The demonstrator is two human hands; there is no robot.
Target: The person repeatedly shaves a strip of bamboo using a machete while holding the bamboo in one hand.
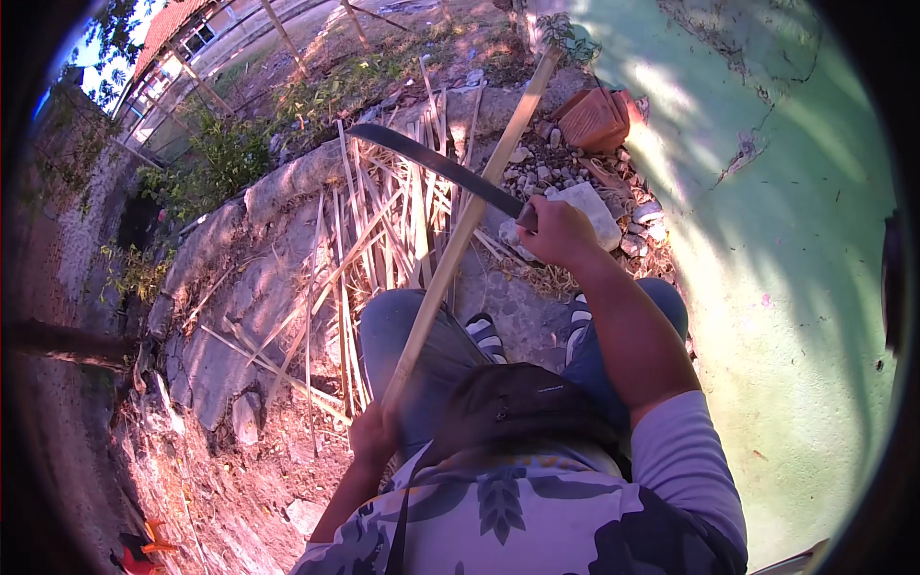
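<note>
My right hand (556, 228) is closed round the handle of a machete (431, 161), whose long dark blade points to the far left. The blade crosses a long pale bamboo strip (460, 235) and appears to lie on it or just over it. By my left thigh, my left hand (374, 433) grips the near end of that strip, its fingers partly blurred. The strip slants away from me, over my left knee, toward the far wall corner. Under the blade, a heap of split bamboo strips (417, 216) lies on the ground.
Right of my feet are a pale stone block (586, 213), rubble and stacked reddish roof tiles (592, 120). A green wall (767, 287) rises close on my right. A rough stone edge (287, 187) runs along the left, with a leafy bush (225, 153) beyond it.
</note>
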